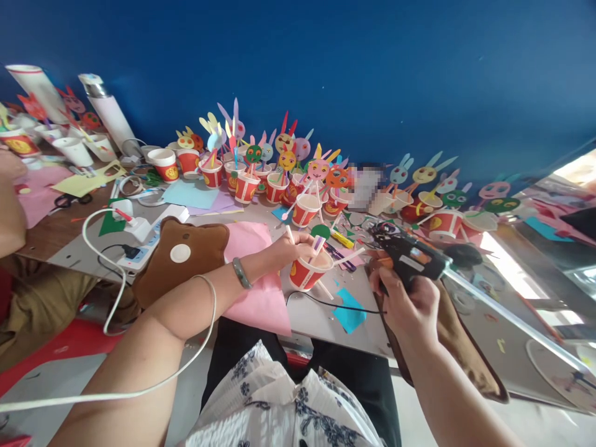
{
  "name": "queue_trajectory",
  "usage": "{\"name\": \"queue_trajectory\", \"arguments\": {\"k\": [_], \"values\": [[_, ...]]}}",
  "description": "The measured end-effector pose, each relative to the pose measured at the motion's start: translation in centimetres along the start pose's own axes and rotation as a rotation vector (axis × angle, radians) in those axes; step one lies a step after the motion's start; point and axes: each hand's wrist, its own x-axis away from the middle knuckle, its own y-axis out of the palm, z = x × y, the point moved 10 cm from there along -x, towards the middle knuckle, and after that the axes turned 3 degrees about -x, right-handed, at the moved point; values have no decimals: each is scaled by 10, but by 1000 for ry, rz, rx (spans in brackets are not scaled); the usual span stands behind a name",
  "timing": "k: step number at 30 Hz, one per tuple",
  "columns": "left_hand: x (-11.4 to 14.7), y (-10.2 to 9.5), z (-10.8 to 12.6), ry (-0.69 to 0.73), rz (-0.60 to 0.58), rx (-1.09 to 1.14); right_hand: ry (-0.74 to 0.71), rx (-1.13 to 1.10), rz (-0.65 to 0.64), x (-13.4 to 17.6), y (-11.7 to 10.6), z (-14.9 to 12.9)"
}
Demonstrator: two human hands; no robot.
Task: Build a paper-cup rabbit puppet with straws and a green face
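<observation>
My left hand (298, 247) is closed in a pinch over the rim of a red and white paper cup (306, 276). A purple-and-white strip (319, 243) rises from its fingertips, close to a green paper disc (320, 231). A white paper straw (289, 234) sticks up by the knuckles; another straw (349, 256) leans out to the cup's right. My right hand (410, 301) is wrapped round a black hot glue gun (410, 257), with a long clear glue stick (503, 307) out of its back end. The gun's tip points left, apart from the cup.
Several cups with paper rabbit faces (287, 160) line the blue wall. Pink paper (256, 279), a brown bear-shaped hand warmer (186, 264) and a power strip (149, 239) lie left. A white cable (212, 323) crosses my left arm. At far left is another person's arm (12, 205).
</observation>
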Motion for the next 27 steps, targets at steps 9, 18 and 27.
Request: {"name": "queue_trajectory", "arguments": {"k": [9, 18, 27], "values": [[3, -14, 12, 65, 200, -83, -234, 284, -226, 22, 41, -25], [-2, -14, 12, 166, 201, -229, -122, 429, -174, 18, 41, -9], [-3, -16, 3, 51, 233, -211, -41, 485, -179, 17, 41, 3]]}}
